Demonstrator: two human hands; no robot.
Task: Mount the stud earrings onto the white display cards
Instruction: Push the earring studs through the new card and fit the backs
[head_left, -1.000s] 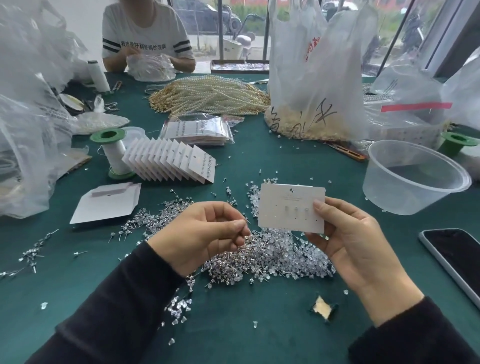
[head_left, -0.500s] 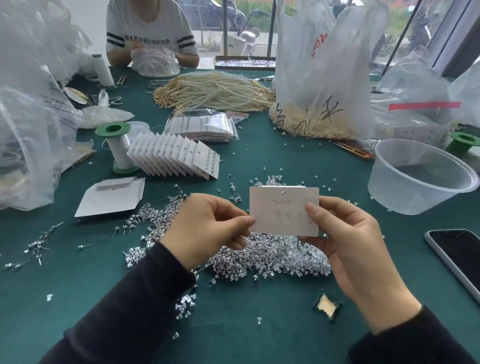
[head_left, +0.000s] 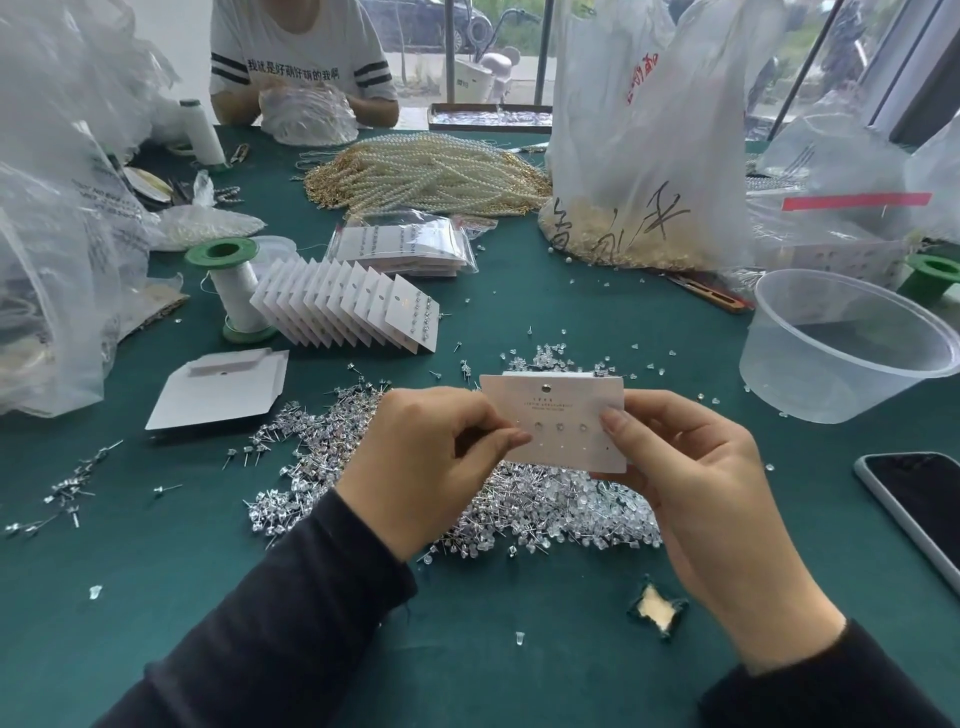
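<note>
The right hand (head_left: 691, 467) is clamping the white card's (head_left: 558, 415) right edge while the left hand's (head_left: 436, 457) pinched grip, contents hidden, is touching its left edge beside three mounted studs (head_left: 560, 427).

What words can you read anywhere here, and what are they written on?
"我就是好葫芦葫的我啊", roughly; middle characters unsure: T-shirt of the person across the table.
Black handwritten marks, unreadable: big plastic bag.
Red print, too crumpled: same bag.
Tiny line, too small: white card.
Print, blurred: left bag.
</note>
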